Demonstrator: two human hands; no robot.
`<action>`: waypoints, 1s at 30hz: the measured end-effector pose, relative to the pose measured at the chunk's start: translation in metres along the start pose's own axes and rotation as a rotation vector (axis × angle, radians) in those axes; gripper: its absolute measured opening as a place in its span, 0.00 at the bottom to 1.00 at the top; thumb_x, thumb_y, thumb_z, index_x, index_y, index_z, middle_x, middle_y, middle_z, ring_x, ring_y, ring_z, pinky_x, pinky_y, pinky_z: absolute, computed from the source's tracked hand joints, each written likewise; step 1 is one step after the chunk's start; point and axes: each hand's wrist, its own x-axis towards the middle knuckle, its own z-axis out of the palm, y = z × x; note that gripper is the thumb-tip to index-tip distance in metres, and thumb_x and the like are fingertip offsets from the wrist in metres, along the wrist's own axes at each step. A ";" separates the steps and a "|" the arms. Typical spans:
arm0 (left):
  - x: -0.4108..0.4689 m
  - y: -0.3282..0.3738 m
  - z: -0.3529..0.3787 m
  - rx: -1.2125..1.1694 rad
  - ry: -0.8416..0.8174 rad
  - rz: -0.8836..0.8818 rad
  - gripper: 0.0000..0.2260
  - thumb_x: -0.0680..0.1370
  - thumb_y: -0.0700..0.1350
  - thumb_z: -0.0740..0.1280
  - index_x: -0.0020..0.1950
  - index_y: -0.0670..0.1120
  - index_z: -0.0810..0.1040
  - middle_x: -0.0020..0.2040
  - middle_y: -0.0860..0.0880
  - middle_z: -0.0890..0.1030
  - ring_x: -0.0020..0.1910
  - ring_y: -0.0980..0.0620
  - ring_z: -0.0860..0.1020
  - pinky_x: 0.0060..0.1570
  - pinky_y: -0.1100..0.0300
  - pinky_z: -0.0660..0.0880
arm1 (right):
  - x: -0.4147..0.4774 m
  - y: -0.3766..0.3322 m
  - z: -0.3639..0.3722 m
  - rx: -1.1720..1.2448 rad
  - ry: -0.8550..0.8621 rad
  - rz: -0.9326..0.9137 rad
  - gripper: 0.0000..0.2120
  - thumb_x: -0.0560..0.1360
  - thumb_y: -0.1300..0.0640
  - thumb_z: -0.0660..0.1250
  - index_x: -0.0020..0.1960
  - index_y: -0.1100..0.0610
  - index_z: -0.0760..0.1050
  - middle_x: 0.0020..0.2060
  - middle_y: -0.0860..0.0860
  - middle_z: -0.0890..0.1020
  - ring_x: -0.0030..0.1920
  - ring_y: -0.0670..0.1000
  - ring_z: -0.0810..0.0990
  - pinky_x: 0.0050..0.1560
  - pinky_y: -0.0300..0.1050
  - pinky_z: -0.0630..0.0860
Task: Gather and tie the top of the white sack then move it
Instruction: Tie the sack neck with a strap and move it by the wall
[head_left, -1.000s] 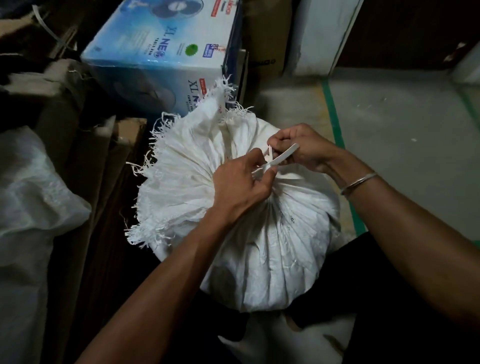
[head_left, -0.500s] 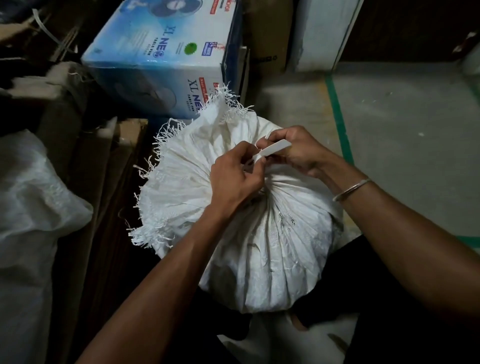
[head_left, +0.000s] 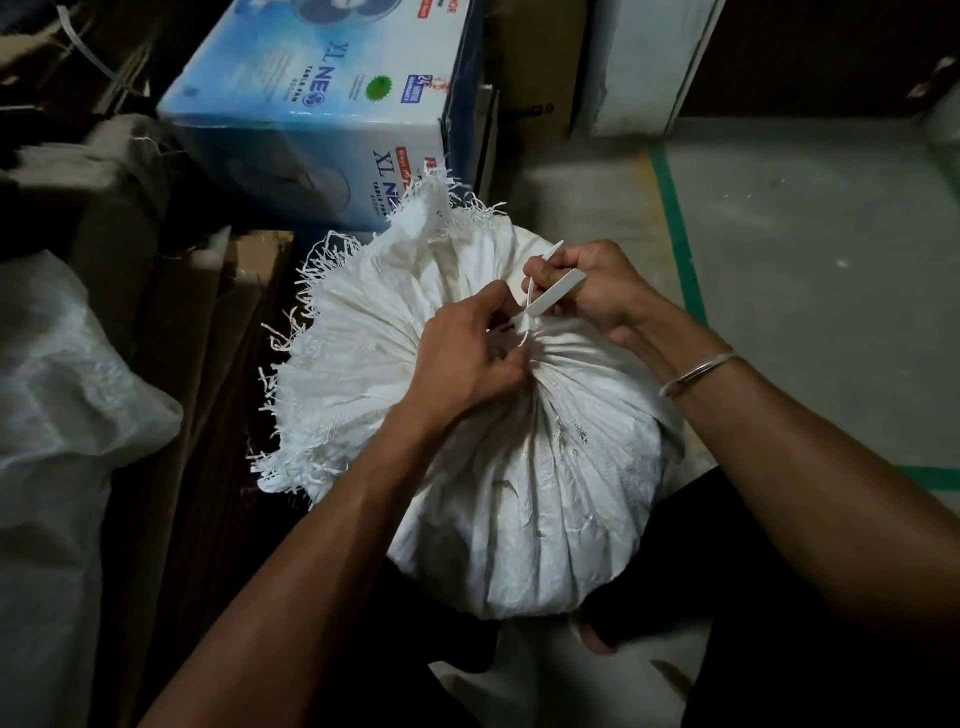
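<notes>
1. The white sack (head_left: 519, 467) stands on the floor directly in front of the person, between the two forearms. Its top is gathered into a pleated neck at the centre, and the frayed open edge (head_left: 332, 332) fans out to the left and away from the camera.
2. The left hand (head_left: 467, 358) is closed at the gathered neck, with fingers curled around the bunched fabric and fingertips pinching at the point where the tie meets the sack.
3. The right hand (head_left: 592, 296) is closed on a flat white plastic strap (head_left: 553, 296). One end of the strap projects past the thumb toward the upper left; the wider portion runs across the fingers and down toward the neck.
4. A thin white strand (head_left: 529, 322) runs from the right hand down to the neck, just beside the left fingertips. Whether a knot is formed cannot be told.
5. A metal bangle (head_left: 698, 371) sits on the right wrist.
6. A blue table-fan box (head_left: 322, 104) stands behind the sack, close to the frayed edge.
7. A translucent plastic bag (head_left: 62, 415) lies at the far left, well apart from the sack.
8. Green floor tape (head_left: 678, 234) runs along the concrete to the right.
</notes>
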 end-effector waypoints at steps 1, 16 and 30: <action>0.000 -0.002 -0.001 -0.009 -0.020 0.003 0.11 0.70 0.50 0.71 0.46 0.46 0.75 0.38 0.50 0.82 0.37 0.43 0.81 0.38 0.47 0.78 | -0.001 0.001 0.001 0.010 0.014 0.003 0.11 0.78 0.59 0.72 0.49 0.68 0.80 0.35 0.53 0.85 0.34 0.51 0.80 0.34 0.40 0.76; 0.000 0.018 0.022 0.071 0.359 -0.197 0.12 0.71 0.57 0.73 0.43 0.49 0.82 0.34 0.52 0.84 0.36 0.47 0.83 0.37 0.52 0.79 | -0.017 0.005 0.018 0.238 0.040 0.007 0.07 0.81 0.57 0.68 0.48 0.61 0.76 0.37 0.52 0.86 0.35 0.49 0.84 0.34 0.41 0.80; -0.011 0.014 0.022 0.146 0.254 -0.034 0.09 0.71 0.48 0.72 0.38 0.46 0.76 0.34 0.49 0.78 0.31 0.46 0.76 0.31 0.49 0.75 | -0.013 0.011 0.020 0.431 0.130 0.098 0.06 0.80 0.61 0.69 0.47 0.62 0.75 0.37 0.55 0.83 0.38 0.52 0.82 0.42 0.49 0.83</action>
